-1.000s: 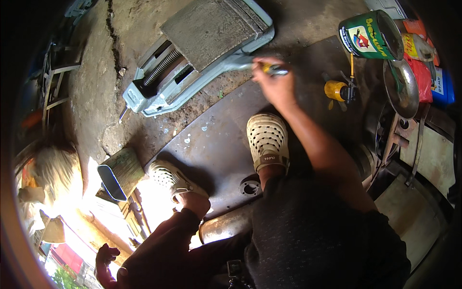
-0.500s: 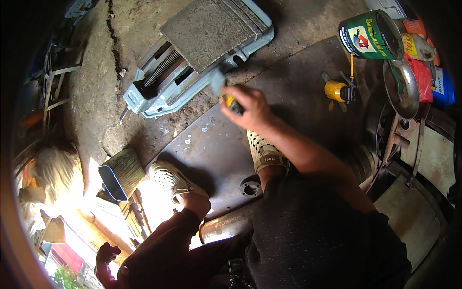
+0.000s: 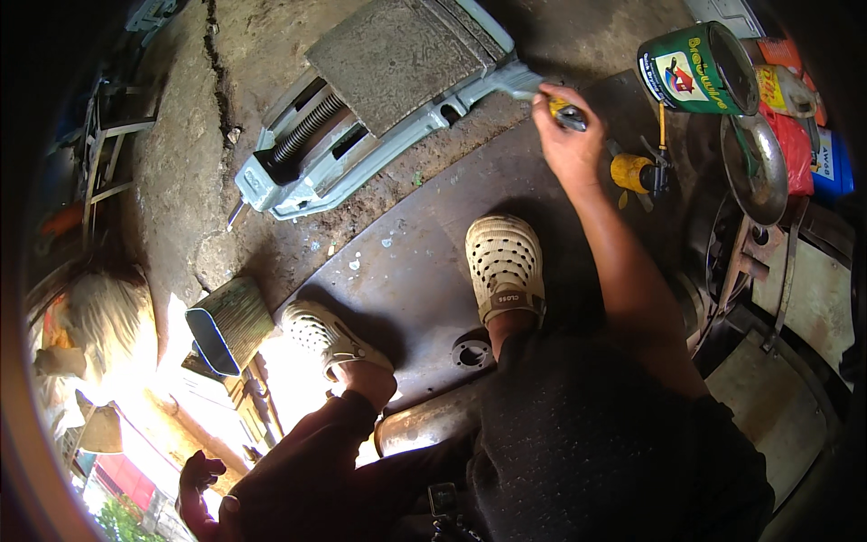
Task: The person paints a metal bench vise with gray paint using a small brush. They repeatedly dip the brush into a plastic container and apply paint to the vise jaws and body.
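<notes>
A pale blue-grey machine vise (image 3: 388,77) with an exposed screw lies on the ground ahead. My right hand (image 3: 573,140) is closed around a hand tool (image 3: 566,113) with a yellow-and-black handle. The tool's pale, flat, flared end meets the vise's right edge; whether it is a blade or bristles I cannot make out. Low at the left, my left hand (image 3: 200,488) hangs in shadow beside my knee, fingers apart and slightly bent, with nothing visible in it.
A green can (image 3: 695,68) stands at the right, near a yellow cylindrical object (image 3: 630,172) with metal wings and a round metal dish (image 3: 759,172). A rectangular tube (image 3: 230,325) lies left of my feet. Between my shoes stretches a dark metal sheet (image 3: 415,271).
My right hand has moved right and away from me with the tool, along the vise's near edge to its right end. The left hand stays where it was.
</notes>
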The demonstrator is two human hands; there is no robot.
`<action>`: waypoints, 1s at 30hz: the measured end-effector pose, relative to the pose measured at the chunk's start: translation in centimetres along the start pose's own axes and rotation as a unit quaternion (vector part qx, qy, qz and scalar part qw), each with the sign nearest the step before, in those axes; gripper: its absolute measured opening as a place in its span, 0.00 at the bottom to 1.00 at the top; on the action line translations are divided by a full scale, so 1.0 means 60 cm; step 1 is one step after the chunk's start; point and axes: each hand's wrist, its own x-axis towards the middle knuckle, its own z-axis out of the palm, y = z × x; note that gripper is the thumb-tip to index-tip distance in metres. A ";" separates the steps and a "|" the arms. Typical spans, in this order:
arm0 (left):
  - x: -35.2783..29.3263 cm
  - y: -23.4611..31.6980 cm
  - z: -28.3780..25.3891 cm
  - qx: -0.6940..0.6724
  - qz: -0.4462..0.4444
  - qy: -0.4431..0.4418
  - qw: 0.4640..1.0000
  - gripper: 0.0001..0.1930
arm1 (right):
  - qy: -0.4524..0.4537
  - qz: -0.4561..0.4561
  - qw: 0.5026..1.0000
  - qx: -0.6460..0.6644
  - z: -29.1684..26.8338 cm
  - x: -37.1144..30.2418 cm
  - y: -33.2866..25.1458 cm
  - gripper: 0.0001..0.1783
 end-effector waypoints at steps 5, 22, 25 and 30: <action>0.002 0.005 -0.001 -0.002 -0.008 0.005 1.000 0.37 | 0.008 -0.135 0.988 -0.070 -0.025 -0.008 -0.031 0.11; 0.003 0.027 0.019 0.012 0.034 0.043 0.998 0.37 | -0.135 -0.012 0.991 0.015 0.049 -0.061 -0.041 0.09; 0.008 0.021 0.008 0.010 -0.018 0.013 1.000 0.36 | -0.050 -0.121 0.991 -0.013 0.004 -0.040 -0.037 0.10; 0.008 0.039 0.025 0.017 0.043 0.026 0.999 0.34 | -0.132 -0.165 0.976 0.049 -0.006 -0.081 -0.067 0.12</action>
